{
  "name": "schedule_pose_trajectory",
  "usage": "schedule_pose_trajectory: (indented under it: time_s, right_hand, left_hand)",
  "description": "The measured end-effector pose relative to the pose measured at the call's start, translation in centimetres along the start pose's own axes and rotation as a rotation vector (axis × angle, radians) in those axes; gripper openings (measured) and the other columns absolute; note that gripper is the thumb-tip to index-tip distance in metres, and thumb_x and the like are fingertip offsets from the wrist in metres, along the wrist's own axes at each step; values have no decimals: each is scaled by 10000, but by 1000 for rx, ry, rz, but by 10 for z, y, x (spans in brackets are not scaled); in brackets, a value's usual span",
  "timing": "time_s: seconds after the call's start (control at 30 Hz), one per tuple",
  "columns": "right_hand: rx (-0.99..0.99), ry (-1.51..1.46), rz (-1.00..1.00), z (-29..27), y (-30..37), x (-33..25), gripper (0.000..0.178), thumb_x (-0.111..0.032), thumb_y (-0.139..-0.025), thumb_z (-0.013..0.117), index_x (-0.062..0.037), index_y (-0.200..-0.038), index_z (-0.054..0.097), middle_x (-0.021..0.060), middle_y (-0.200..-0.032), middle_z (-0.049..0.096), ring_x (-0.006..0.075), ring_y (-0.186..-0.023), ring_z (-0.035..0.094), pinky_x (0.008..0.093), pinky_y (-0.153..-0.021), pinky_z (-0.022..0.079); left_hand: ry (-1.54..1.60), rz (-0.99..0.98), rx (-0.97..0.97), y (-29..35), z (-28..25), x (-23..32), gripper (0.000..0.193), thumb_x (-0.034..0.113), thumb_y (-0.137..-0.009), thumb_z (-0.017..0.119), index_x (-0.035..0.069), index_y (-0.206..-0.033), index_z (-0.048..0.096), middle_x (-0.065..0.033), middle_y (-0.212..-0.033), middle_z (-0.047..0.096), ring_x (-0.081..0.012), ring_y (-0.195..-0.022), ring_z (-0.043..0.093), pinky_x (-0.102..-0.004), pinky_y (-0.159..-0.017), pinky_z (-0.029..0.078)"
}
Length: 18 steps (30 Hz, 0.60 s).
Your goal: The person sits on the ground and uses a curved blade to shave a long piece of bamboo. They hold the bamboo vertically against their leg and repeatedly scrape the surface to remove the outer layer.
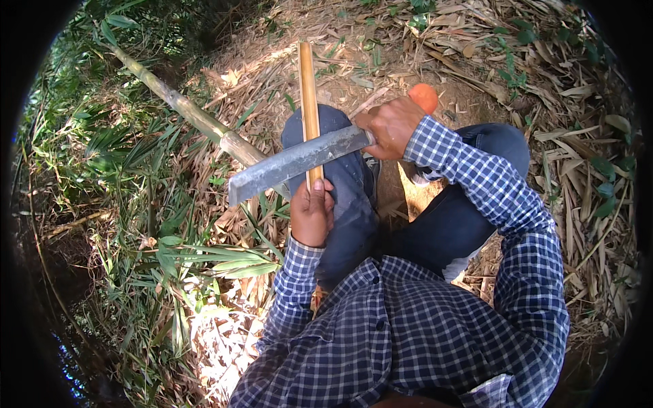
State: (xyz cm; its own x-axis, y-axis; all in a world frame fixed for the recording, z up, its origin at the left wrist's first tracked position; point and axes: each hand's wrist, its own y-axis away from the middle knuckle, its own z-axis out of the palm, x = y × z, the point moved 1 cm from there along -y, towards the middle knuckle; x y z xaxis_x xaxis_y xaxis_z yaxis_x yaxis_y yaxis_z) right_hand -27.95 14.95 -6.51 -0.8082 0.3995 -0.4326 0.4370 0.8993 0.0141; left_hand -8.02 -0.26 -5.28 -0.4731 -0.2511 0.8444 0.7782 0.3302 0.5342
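Observation:
My left hand [312, 213] is closed round the lower part of a split bamboo strip [309, 95], thumb lying along its face. The strip stands nearly upright in view, pale yellow inside, and passes in front of my bent left knee. Across it lies the broad grey blade of a machete [299, 165], slanting from lower left to upper right. My right hand [392, 127] grips the machete at its handle end; the fingers hide most of the handle. Just beyond that hand shows a round orange end [423, 98], perhaps part of the handle; I cannot tell.
A long bamboo pole [178, 102] runs diagonally from the upper left down to behind my left knee. Dry leaves [469, 41] cover much of the brown ground. Green bamboo leaves [224, 262] lie at my left. My right knee [500, 143] is bent out to the right.

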Motion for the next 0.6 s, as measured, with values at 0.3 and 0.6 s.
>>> schedule_pose_trajectory:
  time_s: [0.3, 0.6]
  right_hand:
    - [98, 13, 20, 9, -12, 22, 208, -275, -753, 654, -82, -830, 672, 127, -570, 627, 338, -519, 629, 466, -547, 527]
    - [19, 31, 89, 5, -23, 29, 245, -308, -791, 650, -89, -889, 697, 137, -597, 644, 309, -550, 657, 465, -557, 545]
  left_hand:
    - [29, -43, -8, 2, 1, 5, 275, 264, -1061, 421, 36, -949, 529, 20, -583, 421, -50, -375, 344, -218, -337, 294]
    - [33, -22, -22, -1, -3, 0, 270, 257, -1061, 419, 40, -942, 527, 23, -580, 408, -47, -384, 343, -215, -342, 302]
